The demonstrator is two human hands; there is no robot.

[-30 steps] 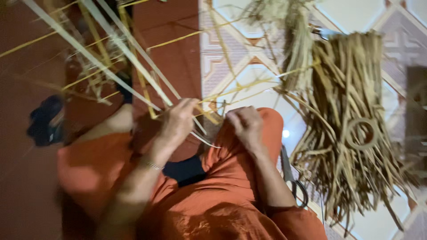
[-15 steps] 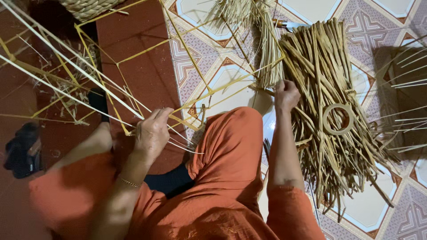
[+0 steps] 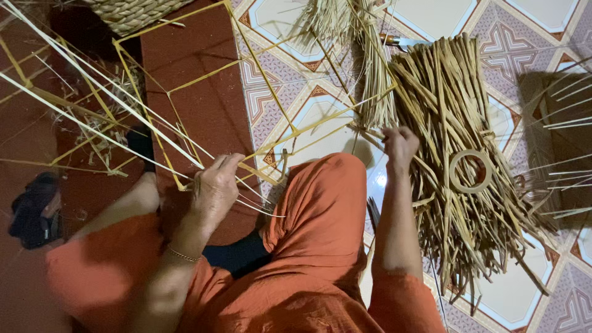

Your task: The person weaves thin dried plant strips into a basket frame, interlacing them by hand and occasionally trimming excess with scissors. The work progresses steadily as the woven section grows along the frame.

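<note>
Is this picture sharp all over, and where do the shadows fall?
Head view: the pile of flat tan straw strips looks sharp; the orange cloth at lower left is blurred; a dark shadow lies on the patterned floor tiles at right.

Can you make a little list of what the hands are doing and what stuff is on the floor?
left hand: the left hand pinches a bunch of long pale straw strips that fan out to the upper left
right hand: the right hand is closed at the edge of the straw pile, on a strand
straw pile: a big heap of dried straw strips on the patterned tile floor
ring: a small coiled ring lies on top of the heap
basket: a woven basket at the top edge
clothes: orange garment over the knee
</note>
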